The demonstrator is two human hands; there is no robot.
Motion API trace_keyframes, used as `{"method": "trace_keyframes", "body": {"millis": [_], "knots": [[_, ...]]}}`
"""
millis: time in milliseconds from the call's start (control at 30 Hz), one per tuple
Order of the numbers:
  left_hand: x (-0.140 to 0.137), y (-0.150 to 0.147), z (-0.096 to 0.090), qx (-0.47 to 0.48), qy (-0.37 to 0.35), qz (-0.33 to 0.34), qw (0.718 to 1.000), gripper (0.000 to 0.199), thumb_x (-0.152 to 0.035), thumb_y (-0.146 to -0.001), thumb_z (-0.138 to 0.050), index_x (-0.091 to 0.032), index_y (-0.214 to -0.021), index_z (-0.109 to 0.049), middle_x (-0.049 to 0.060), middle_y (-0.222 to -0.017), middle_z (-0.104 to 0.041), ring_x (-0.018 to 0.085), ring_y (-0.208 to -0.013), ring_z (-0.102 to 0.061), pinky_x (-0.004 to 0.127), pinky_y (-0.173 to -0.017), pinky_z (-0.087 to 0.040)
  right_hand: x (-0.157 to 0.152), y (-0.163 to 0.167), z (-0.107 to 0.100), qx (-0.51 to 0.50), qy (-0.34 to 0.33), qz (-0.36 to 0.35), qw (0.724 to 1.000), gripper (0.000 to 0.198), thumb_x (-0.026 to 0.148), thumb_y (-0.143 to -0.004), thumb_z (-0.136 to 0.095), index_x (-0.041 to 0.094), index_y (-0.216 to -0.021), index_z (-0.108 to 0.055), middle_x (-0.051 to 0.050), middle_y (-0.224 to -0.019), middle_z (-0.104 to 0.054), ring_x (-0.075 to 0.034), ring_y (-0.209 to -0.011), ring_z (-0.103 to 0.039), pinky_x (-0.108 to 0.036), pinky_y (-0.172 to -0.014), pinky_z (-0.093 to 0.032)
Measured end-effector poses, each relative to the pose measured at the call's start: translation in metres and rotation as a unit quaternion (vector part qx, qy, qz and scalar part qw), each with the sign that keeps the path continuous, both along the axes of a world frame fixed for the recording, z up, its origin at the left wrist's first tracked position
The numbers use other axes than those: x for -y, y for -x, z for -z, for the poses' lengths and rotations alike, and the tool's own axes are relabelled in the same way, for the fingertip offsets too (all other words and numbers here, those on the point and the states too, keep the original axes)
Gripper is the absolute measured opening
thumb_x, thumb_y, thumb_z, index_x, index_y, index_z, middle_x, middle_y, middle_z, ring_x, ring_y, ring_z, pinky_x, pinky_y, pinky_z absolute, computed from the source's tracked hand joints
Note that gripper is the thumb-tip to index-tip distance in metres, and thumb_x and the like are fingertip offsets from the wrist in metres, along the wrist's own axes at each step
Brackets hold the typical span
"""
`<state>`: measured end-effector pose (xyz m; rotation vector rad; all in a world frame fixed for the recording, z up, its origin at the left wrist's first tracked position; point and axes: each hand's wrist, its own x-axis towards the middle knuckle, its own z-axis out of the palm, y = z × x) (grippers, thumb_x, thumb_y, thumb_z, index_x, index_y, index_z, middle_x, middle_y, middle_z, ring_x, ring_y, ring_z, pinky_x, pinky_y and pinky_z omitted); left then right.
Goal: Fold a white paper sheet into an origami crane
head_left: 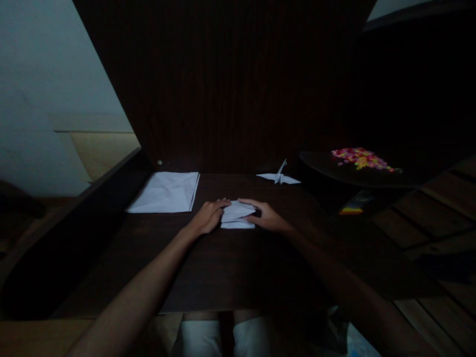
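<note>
A small folded piece of white paper (238, 212) lies on the dark wooden desk in front of me, its upper layer lifted a little off the lower one. My left hand (208, 215) rests on the desk at the paper's left side, fingertips on its edge. From the right, my right hand (266, 215) grips the upper layer, with the thumb in the gap between layers and the fingers at the far edge. Beyond it stands a white paper crane (278, 178). A stack of white paper sheets (165, 192) lies to the left.
On a raised side shelf (320, 166) at the right sits a pile of small pink, red and yellow pieces (362, 158). A rainbow-striped item (351, 210) is beneath it. A dark side panel (74, 228) borders the desk on the left, and a tall panel rises behind.
</note>
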<state>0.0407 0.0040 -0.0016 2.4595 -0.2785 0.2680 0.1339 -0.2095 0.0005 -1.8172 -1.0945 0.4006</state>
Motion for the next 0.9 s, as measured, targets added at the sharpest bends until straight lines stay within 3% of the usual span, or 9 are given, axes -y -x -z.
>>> {"method": "trace_keyframes", "body": {"millis": [200,367,500,633,767,900], "knots": [[0.007,0.003,-0.006,-0.016,-0.032,0.002,0.999,0.043,-0.032,-0.092,-0.033,-0.014,-0.123,-0.056,0.008,-0.133,-0.053,0.021,-0.128,-0.042,0.039,-0.109,-0.031,0.002,-0.001,0.000,0.041,0.026,0.000,0.999,0.062,0.025,-0.069,-0.070,0.027,-0.128,-0.052,-0.005,-0.129,-0.055,-0.025,-0.118,-0.051,-0.044,-0.102,-0.037],[0.010,0.005,-0.007,-0.014,-0.090,0.011,0.996,0.060,-0.050,-0.085,-0.046,-0.015,-0.133,-0.045,0.011,-0.138,-0.045,0.025,-0.132,-0.036,0.041,-0.109,-0.029,0.000,-0.003,0.004,0.016,-0.029,0.010,0.999,0.054,0.020,-0.071,-0.066,0.024,-0.124,-0.055,-0.006,-0.125,-0.058,-0.023,-0.116,-0.053,-0.041,-0.100,-0.039],[0.007,0.003,-0.002,-0.011,-0.117,0.042,0.992,0.057,-0.042,-0.086,-0.047,-0.015,-0.136,-0.040,0.011,-0.144,-0.036,0.023,-0.136,-0.028,0.041,-0.112,-0.024,-0.001,-0.006,0.007,0.026,-0.074,0.075,0.994,0.036,0.017,-0.078,-0.057,0.020,-0.114,-0.061,-0.005,-0.096,-0.068,-0.019,-0.091,-0.063,-0.037,-0.088,-0.046],[0.003,0.002,0.001,-0.008,-0.121,0.080,0.989,0.050,-0.028,-0.089,-0.040,-0.018,-0.138,-0.036,0.007,-0.146,-0.035,0.020,-0.138,-0.020,0.043,-0.114,-0.018,0.001,-0.010,0.007,0.108,-0.092,0.146,0.979,0.020,0.019,-0.084,-0.050,0.019,-0.094,-0.068,-0.003,-0.075,-0.064,-0.018,-0.077,-0.059,-0.035,-0.078,-0.046],[0.003,0.001,0.001,-0.010,-0.127,0.088,0.988,0.050,-0.018,-0.087,-0.040,-0.020,-0.137,-0.038,0.005,-0.145,-0.036,0.020,-0.138,-0.021,0.044,-0.114,-0.017,0.000,-0.010,0.005,0.191,-0.080,0.169,0.964,0.020,0.021,-0.087,-0.048,0.020,-0.091,-0.068,-0.005,-0.086,-0.065,-0.020,-0.086,-0.056,-0.037,-0.081,-0.045],[0.004,0.001,0.001,-0.009,-0.130,0.086,0.988,0.047,-0.013,-0.085,-0.039,-0.019,-0.130,-0.047,0.005,-0.144,-0.038,0.019,-0.137,-0.025,0.044,-0.114,-0.019,-0.002,-0.006,0.007,0.249,-0.033,0.127,0.960,0.024,0.025,-0.086,-0.053,0.020,-0.106,-0.065,-0.008,-0.106,-0.063,-0.021,-0.100,-0.054,-0.041,-0.091,-0.043]]}}
